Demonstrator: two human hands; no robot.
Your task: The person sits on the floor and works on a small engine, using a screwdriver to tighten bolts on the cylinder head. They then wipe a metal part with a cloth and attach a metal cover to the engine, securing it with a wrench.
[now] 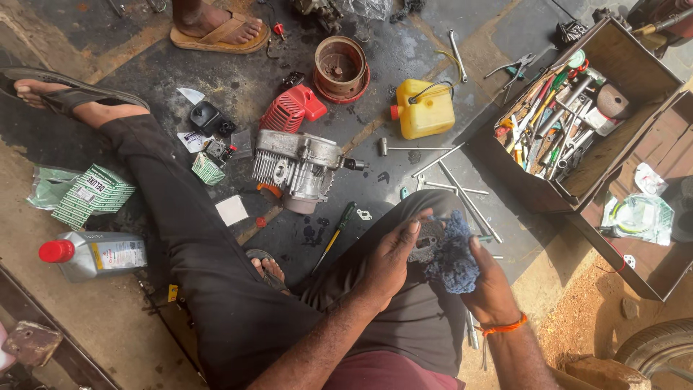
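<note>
The engine (pixel 299 167) lay stripped on the floor, its red cover (pixel 292 108) and other parts off beside it, tools spread about. Reassembly looked still ahead; cleaning seemed under way. Over the lap, the left hand (pixel 390 263) gripped a small dark part (pixel 427 242), while the right hand (pixel 491 289) clutched a blue rag (pixel 451 253) against it.

left hand (pixel 390 261) curled, right hand (pixel 487 285) gripping

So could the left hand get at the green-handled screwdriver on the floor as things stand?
Probably yes: the screwdriver lies bare just ahead of the left hand, nothing between, but that hand holds a small grey part first.
</note>
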